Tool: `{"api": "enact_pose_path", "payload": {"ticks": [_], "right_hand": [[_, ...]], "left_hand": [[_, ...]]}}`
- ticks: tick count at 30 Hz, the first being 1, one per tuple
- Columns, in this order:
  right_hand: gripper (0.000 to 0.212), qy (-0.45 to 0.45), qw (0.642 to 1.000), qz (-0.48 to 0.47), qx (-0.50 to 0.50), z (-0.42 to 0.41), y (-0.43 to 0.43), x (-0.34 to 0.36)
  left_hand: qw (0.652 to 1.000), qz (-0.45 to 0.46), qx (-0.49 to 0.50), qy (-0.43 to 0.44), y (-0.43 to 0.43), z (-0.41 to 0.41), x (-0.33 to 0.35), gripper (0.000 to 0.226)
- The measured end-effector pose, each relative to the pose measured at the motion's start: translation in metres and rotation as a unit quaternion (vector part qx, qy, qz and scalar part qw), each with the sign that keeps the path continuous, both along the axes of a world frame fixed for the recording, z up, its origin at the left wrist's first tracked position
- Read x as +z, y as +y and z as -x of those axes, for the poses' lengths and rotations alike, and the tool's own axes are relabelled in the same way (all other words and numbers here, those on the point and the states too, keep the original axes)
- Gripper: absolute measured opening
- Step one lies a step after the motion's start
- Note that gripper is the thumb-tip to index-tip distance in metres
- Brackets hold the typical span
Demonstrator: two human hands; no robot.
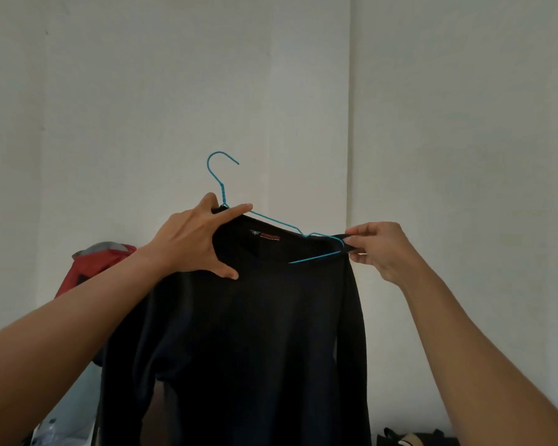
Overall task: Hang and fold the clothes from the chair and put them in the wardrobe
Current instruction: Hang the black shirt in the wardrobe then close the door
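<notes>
I hold the black shirt (255,333) up in front of me against the pale wall (303,91), and it hangs down between my arms. My left hand (190,239) grips its shoulder at the collar, fingers over the top and thumb spread wide across the front, right at the twisted neck of the blue wire hanger (222,192). My right hand (384,249) pinches the opposite shoulder edge between thumb and fingertips, just beside the hanger's end, which pokes out through the neck opening. A red garment (100,265) lies behind my left forearm.
</notes>
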State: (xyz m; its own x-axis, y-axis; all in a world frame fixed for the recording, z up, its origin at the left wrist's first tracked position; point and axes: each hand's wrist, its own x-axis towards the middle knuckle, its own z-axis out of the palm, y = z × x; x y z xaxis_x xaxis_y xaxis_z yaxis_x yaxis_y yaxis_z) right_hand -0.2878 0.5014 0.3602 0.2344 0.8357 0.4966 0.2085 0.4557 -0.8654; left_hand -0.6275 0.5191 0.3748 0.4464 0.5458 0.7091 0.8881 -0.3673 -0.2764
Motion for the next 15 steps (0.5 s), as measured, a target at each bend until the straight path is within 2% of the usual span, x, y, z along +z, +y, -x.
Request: {"api": "enact_pose_path", "payload": {"ticks": [8,13,15], "right_hand": [[0.003,-0.128,0.988,-0.083,-0.014,0.062,0.000,0.015],[0.015,-0.255,0.957,-0.138,0.011,0.080,0.002,0.005],[0.013,-0.289,0.945,-0.152,-0.010,0.083,0.002,0.002]], "left_hand": [[0.999,-0.004,-0.036,0.010,-0.003,-0.027,0.005,0.132],[0.998,0.008,-0.063,-0.012,-0.005,-0.027,0.004,0.131],[0.996,-0.005,-0.085,-0.002,-0.004,-0.024,0.001,0.133]]}}
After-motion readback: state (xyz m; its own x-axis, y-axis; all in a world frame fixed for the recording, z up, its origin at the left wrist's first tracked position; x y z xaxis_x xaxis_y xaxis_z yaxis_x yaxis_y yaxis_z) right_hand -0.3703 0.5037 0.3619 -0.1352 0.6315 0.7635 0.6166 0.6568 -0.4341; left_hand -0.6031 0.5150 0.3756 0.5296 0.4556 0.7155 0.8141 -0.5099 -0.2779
